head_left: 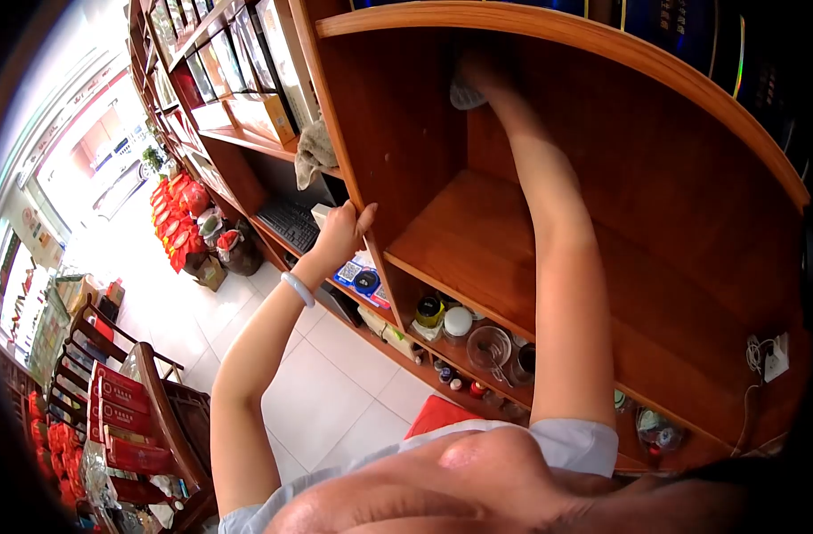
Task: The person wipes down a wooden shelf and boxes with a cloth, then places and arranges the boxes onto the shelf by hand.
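Note:
My left hand [339, 228], with a pale bangle [298, 289] at the wrist, is closed around the front edge of an upright wooden panel [357, 169] of the shelf unit. My right arm reaches deep into a brown wooden compartment [477, 222]. Up in its dark back corner, my right hand [485, 73] presses a pale greyish cloth [465, 96] to the wood. Shadow hides most of those fingers. A rumpled grey-beige rag [315, 153] hangs from a neighbouring shelf, above my left hand.
Below are glass jars and cups [489, 345] on a lower shelf. A keyboard [288, 224] lies left of the panel. A white socket with a cable [774, 356] sits at right. A dark wooden chair [170, 405] and red packages [121, 409] stand at lower left.

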`<state>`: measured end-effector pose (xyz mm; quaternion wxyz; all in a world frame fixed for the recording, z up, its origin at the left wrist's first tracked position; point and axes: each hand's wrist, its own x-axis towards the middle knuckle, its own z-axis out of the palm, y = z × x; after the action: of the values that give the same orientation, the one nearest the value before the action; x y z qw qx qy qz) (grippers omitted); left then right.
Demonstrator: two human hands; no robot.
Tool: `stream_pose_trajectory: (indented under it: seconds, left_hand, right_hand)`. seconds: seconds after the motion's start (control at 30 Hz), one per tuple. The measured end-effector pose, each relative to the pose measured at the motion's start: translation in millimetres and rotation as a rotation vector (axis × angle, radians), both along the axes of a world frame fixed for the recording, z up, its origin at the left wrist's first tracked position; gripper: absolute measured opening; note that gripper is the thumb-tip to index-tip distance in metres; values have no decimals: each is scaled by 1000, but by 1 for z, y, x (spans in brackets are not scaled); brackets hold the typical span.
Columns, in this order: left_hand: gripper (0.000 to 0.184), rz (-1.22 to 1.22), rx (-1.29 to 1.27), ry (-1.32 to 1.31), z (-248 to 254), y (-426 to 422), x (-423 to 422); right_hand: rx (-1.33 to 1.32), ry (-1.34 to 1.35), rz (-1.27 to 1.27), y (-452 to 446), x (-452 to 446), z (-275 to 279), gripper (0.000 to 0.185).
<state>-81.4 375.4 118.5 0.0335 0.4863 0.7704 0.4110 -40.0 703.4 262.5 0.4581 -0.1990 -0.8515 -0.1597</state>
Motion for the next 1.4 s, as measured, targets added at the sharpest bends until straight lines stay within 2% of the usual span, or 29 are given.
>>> stream_pose_trajectory:
  seconds: [0.1,0.17,0.27,0.3,0.37,0.4,0.43,0.47,0.5,0.53,0.57,0.6,0.67,0.7,0.73,0.77,0.87,0.93,0.97,1.03,1.07,1.1,1.13,1.17,1.23,1.3,1.33,1.37,1.4]
  left_hand:
    - [42,36,7,42,-3,2,-3]
    - [43,13,29,0,0,0,1]
    - [43,9,15,5,1,-1,-2]
    - [44,34,7,-21,0,0,-4]
    - [44,71,0,-76,-3,3,-4]
    - [41,98,-5,-46,-4,3,-3]
    - [40,112,-12,-18,-2,3,-2]
    - [41,110,-42,22,1,0,0]
    - [41,126,-11,111,-15,5,-18]
    - [41,126,61,84,-31,13,-37]
    - [41,117,69,123,-39,19,-48]
    - [38,145,14,-31,-21,17,-29]
    - [40,59,119,47,-37,21,-51]
    - [41,12,111,14,-25,16,-32]
    - [42,-21,101,-17,-13,9,-17]
    - [45,-20,90,5,-19,12,-29]
    - [44,-2,66,14,-19,13,-30]
    - [40,90,9,49,-15,13,-23]
    - [43,60,64,201,-36,20,-51]
    - [51,164,39,119,-37,19,-49]
    - [50,176,-51,11,-11,6,-14]
    - [45,117,33,6,-21,10,-21]
    - [39,231,-60,179,-8,5,-6]
    - [38,130,-53,480,-21,4,-16]
    - [41,186,-11,378,-47,16,-28]
    - [43,309,164,-32,-44,-1,23]
    - [44,273,290,-3,-85,7,13]
    - [45,346,254,91,-90,-10,38]
    - [46,330,203,90,-149,1,24]
  right_hand:
    - [-167,-135,-130,-24,17,-51,43]
    - [-591,-286,21,4,4,-114,51]
    - [-606,-848,-141,-42,41,-167,51]
    - [-667,-711,-203,-69,53,-166,54]
    - [-590,-600,-71,-78,44,-194,55]
    - [-683,-701,75,-105,52,-182,49]
    - [-660,-780,41,-140,60,-174,45]
    - [-491,-805,119,-170,79,-169,39]
    - [-492,-748,139,-180,79,-192,34]
    - [-412,-789,171,-202,104,-182,30]
    - [-406,-554,224,-205,117,-204,30]
    - [-377,-322,273,-197,135,-224,29]
    - [-532,-489,-7,-175,198,-197,28]
    - [-610,-394,-47,-135,227,-220,27]
    - [-975,-141,-112,-119,271,-207,26]
    - [-637,-366,-305,-124,324,-186,25]
    - [-670,-420,-725,-64,461,-199,27]
    - [-970,-232,-814,-72,544,-178,36]
    - [-1087,-28,-769,-60,589,-192,38]
    - [-843,-210,-1018,-88,629,-180,39]
    - [-1156,317,-807,-10,712,-252,38]
    - [-929,132,-825,-61,693,-220,39]
    - [-691,-55,-972,-73,683,-212,41]
    - [-433,-215,-1140,-85,673,-204,44]
    - [-450,-257,-1213,-74,679,-208,44]
    - [-560,-296,-1162,-91,655,-193,47]
    - [-588,-332,-1082,-94,641,-186,48]
    - [-599,-358,-1121,-76,638,-200,50]
    - [-611,-385,-1159,-60,635,-213,52]
